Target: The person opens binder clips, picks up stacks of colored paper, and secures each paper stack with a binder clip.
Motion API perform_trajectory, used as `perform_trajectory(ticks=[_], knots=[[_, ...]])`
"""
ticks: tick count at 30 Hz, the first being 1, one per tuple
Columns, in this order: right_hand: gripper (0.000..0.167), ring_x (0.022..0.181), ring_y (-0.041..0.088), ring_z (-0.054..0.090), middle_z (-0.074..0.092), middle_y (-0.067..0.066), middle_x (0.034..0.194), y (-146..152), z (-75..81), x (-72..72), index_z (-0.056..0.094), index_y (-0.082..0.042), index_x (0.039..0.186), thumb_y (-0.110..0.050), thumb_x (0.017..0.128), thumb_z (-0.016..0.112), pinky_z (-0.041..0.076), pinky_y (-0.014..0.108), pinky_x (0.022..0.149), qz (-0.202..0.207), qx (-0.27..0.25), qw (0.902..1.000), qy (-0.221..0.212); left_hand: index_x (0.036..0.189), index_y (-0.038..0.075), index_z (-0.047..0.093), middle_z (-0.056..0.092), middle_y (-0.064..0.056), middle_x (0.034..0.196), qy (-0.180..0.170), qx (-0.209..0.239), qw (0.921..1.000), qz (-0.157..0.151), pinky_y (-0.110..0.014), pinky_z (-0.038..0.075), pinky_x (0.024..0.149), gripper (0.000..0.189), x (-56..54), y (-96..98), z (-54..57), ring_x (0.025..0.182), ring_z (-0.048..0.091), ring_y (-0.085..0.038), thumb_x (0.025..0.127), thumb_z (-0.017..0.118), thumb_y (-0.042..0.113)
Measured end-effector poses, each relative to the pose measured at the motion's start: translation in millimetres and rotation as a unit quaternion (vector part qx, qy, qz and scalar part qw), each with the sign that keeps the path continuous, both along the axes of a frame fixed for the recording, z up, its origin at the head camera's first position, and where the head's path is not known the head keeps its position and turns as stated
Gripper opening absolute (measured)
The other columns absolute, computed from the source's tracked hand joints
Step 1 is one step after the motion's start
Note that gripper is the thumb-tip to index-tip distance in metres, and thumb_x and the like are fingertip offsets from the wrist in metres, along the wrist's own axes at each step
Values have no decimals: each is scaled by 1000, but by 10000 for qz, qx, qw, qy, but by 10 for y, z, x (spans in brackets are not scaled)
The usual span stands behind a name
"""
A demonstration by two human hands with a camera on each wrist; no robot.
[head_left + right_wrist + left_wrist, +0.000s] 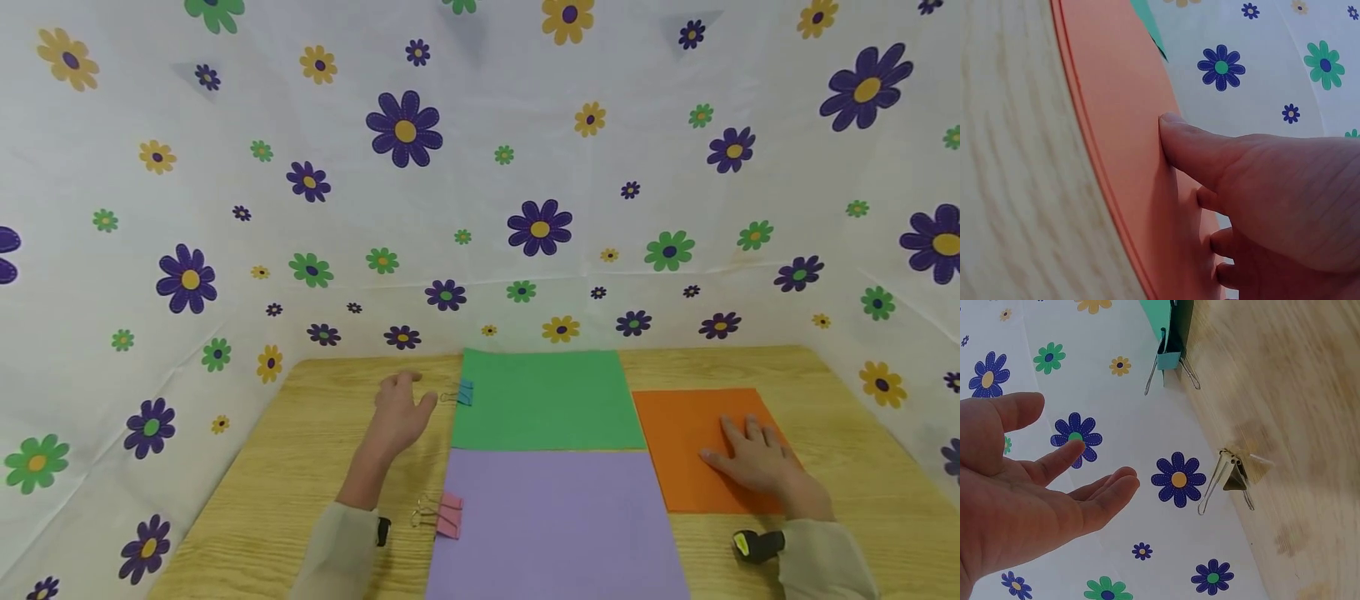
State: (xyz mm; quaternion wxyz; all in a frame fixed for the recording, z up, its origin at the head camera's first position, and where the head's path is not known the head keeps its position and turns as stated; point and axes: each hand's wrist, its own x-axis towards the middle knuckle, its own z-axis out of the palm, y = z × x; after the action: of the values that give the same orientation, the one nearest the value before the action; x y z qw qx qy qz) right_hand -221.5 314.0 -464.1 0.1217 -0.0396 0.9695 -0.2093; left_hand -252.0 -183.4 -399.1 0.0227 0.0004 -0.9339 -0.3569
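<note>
My left hand (401, 412) is in the air over the left part of the table, fingers loosely spread and nothing held. In the left wrist view a gold binder clip (1235, 481) stands on the wood beyond its fingertips; the hand hides this clip in the head view. Just to its right, a blue binder clip (466, 392) grips the left edge of the green sheet (547, 400). My right hand (761, 458) rests with spread fingers on the orange paper (686, 450), which shows layered edges in the right wrist view.
A purple sheet (555, 525) lies in front of the green one, with a pink binder clip (449, 515) on its left edge. The wooden table (262, 500) is bordered by white cloth (480, 183) printed with flowers, at the back and both sides.
</note>
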Motion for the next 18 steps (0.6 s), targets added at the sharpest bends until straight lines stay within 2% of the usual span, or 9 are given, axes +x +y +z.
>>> perform_trajectory(ticks=[7, 18], knots=[[92, 131, 71, -2, 0, 51, 146, -4, 24, 5, 19, 18, 148, -55, 99, 50, 6, 81, 102, -47, -164, 9998, -73, 143, -5, 39, 26, -35, 148, -18, -9, 10000, -94, -65, 36, 106, 52, -94, 19, 30, 136, 30, -52, 102, 49, 25], [92, 132, 71, -2, 0, 51, 147, 1, -1, 18, 19, 18, 148, -54, 99, 51, 5, 81, 102, -89, -233, 9997, 31, 145, -5, 36, 25, -36, 148, -270, 241, 9993, 5, -66, 33, 107, 54, -237, 53, 2, 137, 28, -54, 102, 47, 25]])
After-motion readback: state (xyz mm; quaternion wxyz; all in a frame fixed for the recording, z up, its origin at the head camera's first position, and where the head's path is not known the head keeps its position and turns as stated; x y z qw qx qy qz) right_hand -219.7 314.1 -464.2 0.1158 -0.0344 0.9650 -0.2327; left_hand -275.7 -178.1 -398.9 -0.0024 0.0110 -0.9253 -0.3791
